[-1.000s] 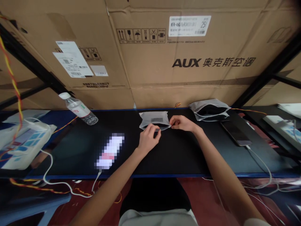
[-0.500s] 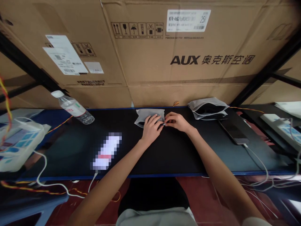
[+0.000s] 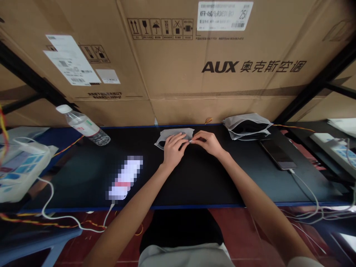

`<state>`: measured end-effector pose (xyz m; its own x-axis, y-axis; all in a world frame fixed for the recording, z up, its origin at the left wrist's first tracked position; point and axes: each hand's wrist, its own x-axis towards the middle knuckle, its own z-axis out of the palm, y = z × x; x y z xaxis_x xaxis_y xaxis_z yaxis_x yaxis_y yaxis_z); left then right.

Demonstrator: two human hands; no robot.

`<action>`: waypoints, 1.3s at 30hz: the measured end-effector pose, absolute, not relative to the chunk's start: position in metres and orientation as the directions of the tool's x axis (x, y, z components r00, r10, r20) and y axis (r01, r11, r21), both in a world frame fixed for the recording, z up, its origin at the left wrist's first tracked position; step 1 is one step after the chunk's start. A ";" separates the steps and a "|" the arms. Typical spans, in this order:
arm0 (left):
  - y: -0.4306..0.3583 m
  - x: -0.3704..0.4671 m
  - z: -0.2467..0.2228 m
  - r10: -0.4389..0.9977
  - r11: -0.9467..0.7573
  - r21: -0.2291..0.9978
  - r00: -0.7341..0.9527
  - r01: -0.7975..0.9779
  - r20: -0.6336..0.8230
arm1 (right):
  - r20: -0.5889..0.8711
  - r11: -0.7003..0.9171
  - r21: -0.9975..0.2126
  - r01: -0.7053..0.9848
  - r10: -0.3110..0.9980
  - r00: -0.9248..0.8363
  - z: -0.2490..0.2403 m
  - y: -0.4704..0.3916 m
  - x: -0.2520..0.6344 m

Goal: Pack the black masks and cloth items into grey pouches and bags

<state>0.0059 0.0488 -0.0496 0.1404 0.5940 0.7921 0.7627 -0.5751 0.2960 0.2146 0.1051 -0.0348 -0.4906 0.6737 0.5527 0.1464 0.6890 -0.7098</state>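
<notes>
A frosted zip bag (image 3: pixel 164 134) with something dark inside lies at the back middle of the black table. My left hand (image 3: pixel 174 150) rests over its front, fingers across the bag. Its thumb and forefinger are closed at the bag's right corner. From the right, my right hand (image 3: pixel 208 142) pinches a small pale piece (image 3: pixel 190 141) at that same corner; whether it is the bag's slider is too small to tell. Both sets of fingertips nearly meet there. To the right lie similar frosted bags (image 3: pixel 246 126), stacked, the top one gaping with dark contents.
A tilted water bottle (image 3: pixel 87 128) and a lit, blurred-out phone (image 3: pixel 126 178) are on the left. A dark phone (image 3: pixel 278 155) on a cable lies right. Power strips (image 3: pixel 26 170) and cords flank both sides. A large cardboard box (image 3: pixel 172 74) walls off the back.
Both hands have shifted slightly left along the bag's top right side. My left thumb and forefinger have drawn closer to my right fingertips. The view has tilted slightly.
</notes>
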 end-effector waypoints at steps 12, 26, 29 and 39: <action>0.049 0.003 -0.047 0.587 -0.595 0.364 0.078 0.717 0.806 | 0.527 0.649 -0.752 0.113 0.696 -0.488 -0.033 0.101 0.213; 0.045 0.005 -0.046 0.631 -0.567 0.399 0.069 0.721 0.772 | 0.494 0.617 -0.774 0.141 0.728 -0.475 -0.030 0.099 0.213; 0.045 0.005 -0.046 0.631 -0.563 0.403 0.060 0.721 0.774 | 0.490 0.617 -0.771 0.159 0.734 -0.470 -0.030 0.098 0.213; 0.047 0.002 -0.048 0.627 -0.567 0.392 0.071 0.724 0.776 | 0.507 0.700 -0.677 0.226 0.667 -0.546 -0.026 0.091 0.213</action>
<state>0.0016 0.0469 -0.0481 0.0710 0.6268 0.7759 0.7242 -0.5673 0.3920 0.2132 0.0912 -0.0260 -0.5462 0.6666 0.5073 0.2259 0.7004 -0.6771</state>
